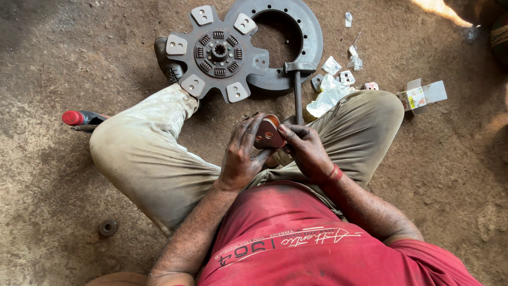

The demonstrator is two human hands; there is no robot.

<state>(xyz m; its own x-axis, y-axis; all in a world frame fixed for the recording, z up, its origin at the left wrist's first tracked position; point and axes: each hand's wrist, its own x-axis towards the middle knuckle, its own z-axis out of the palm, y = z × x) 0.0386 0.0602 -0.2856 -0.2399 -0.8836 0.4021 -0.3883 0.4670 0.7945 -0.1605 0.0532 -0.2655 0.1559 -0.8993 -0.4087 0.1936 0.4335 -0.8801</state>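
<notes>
Hands meet over my lap, both on a small brown friction pad with rivet holes, held just above my crossed legs. My left hand cups the pad from the 9 o'clock side, fingers curled closed along its edge; my right hand pinches it from 3 o'clock, thumb and fingertips pressed tight on the rim. I judge this to be the inspecting or readying of the pad, before it goes to the paddle clutch disc lying on the floor at 12 o'clock, partly over a grey steel ring plate. A hammer lies just beside the ring, head at the rim, handle toward me. The next move calls for a steady two-handed carry forward and lining the holes up squarely. Torn wrappers and a small open carton lie at 2 o'clock.
</notes>
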